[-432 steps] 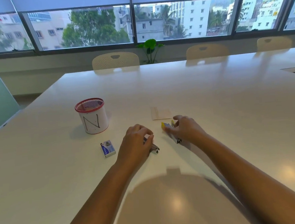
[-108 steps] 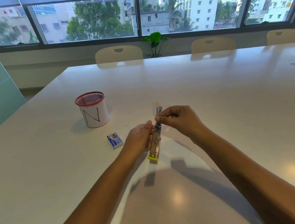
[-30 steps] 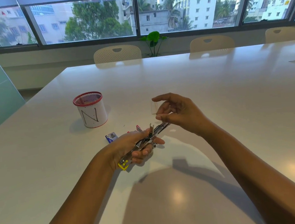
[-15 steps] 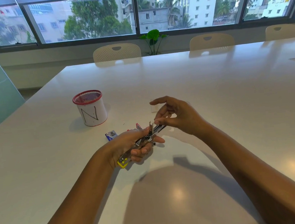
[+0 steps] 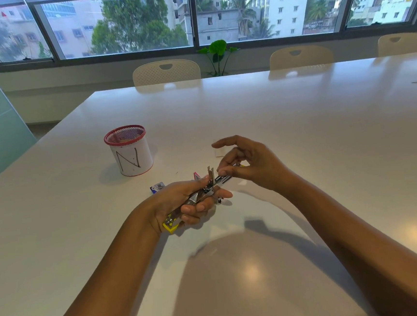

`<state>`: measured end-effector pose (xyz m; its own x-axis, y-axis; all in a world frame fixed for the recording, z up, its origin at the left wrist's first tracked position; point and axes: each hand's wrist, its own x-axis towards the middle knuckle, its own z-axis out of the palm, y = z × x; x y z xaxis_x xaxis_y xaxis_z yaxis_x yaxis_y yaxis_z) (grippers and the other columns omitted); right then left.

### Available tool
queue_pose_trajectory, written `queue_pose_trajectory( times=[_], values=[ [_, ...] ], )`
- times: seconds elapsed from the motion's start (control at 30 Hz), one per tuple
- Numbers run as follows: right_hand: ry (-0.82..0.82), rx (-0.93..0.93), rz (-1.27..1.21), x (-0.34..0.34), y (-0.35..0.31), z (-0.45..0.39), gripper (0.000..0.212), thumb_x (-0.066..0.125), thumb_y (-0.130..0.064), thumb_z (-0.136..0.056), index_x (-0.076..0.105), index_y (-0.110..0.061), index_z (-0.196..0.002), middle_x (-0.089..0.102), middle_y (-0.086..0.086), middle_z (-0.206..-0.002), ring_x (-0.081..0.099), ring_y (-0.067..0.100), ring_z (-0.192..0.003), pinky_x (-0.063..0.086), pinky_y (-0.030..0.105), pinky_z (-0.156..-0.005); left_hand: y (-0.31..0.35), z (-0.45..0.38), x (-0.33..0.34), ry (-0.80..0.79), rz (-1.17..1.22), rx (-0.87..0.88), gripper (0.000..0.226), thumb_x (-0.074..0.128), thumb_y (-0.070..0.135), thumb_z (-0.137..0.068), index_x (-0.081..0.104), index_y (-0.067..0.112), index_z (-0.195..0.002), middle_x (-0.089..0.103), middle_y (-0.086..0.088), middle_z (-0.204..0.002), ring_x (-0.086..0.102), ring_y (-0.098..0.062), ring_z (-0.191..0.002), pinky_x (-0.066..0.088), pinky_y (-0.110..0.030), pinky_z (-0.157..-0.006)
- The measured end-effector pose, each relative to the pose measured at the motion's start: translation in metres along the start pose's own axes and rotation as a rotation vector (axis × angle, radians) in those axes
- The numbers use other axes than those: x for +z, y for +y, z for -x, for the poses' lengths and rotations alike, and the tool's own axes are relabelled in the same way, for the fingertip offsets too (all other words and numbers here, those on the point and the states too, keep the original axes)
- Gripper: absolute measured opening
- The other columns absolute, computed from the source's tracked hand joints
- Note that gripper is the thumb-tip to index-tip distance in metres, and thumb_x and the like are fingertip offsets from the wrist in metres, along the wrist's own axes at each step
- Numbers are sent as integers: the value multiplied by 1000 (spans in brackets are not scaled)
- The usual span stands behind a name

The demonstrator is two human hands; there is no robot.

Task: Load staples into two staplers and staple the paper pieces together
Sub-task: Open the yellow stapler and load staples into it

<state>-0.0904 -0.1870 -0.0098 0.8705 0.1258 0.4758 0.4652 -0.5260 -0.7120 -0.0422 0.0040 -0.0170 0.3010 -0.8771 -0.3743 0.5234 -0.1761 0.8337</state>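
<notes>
Since half a second earlier almost nothing had shifted: my left hand [image 5: 181, 205] stayed curled round the yellow stapler [image 5: 198, 196] near the middle of the frame, held off the table [image 5: 300, 124], and my right hand [image 5: 248, 164] had only edged its fingertips along the metal channel.

From the head view, the one view I had, the stapler lay opened out in my left palm, yellow end toward the lower left, silver rail pointing up and right. My left fingers were clamped under it with the thumb on top. My right thumb and middle finger were pinched together at the rail's far end, index finger lifted free and straight; whether a strip of staples sat between them I could not tell.

Left of my hand lay the blue staple box [image 5: 157, 187], and a red piece, probably the second stapler [image 5: 197, 176], peeked out behind my left fingers. The paper pieces [image 5: 219, 152] lay just beyond my right hand, and the mesh cup marked N [image 5: 129, 153] stood toward the upper left.

I judged I was loading the first stapler. Next the staples needed seating flat in the rail before I folded the top shut.
</notes>
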Motion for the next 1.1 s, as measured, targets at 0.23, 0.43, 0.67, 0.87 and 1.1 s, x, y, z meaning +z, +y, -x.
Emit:
queue_pose_trajectory(
  times=[0.23, 0.43, 0.67, 0.87, 1.1],
  values=[
    [-27, 5, 110, 3, 2, 0, 35, 69, -18, -79, 53, -30, -108, 66, -14, -84, 59, -15, -80, 38, -2, -81, 1, 1, 1, 31, -19, 4, 46, 40, 36, -82, 69, 3, -94, 45, -1, -46, 32, -4, -27, 25, -13, -31],
    [124, -65, 240, -2, 7, -2, 24, 52, -10, -92, 60, -28, -105, 59, -17, -105, 54, -8, -97, 38, 8, -84, 1, 0, 0, 124, -3, 56, 49, 29, 33, -94, 57, -3, -111, 43, -1, -45, 31, -3, -26, 25, -12, -28],
    [-75, -53, 588, 5, 10, 2, 46, 41, 10, -86, 68, -25, -100, 53, 1, -130, 43, 19, -120, 29, 34, -97, 1, -1, 2, 210, -56, 57, 49, 28, 33, -97, 58, -3, -110, 44, -2, -45, 30, -4, -25, 27, -12, -28],
    [72, 39, 654, -5, 17, 2, 50, 36, 14, -81, 65, -22, -101, 53, 5, -128, 45, 25, -121, 31, 41, -99, 2, -2, 3, 247, -78, 55, 48, 29, 33, -97, 58, -3, -113, 42, -2, -47, 29, -4, -27, 27, -12, -29],
    [216, 108, 423, -8, 19, -1, 33, 38, 3, -90, 61, -18, -101, 53, 5, -116, 57, 19, -91, 48, 33, -80, 4, -1, 1, 306, 14, 134, 40, 27, 22, -95, 52, 6, -122, 44, -1, -46, 28, -4, -26, 25, -11, -29]
  ],
)
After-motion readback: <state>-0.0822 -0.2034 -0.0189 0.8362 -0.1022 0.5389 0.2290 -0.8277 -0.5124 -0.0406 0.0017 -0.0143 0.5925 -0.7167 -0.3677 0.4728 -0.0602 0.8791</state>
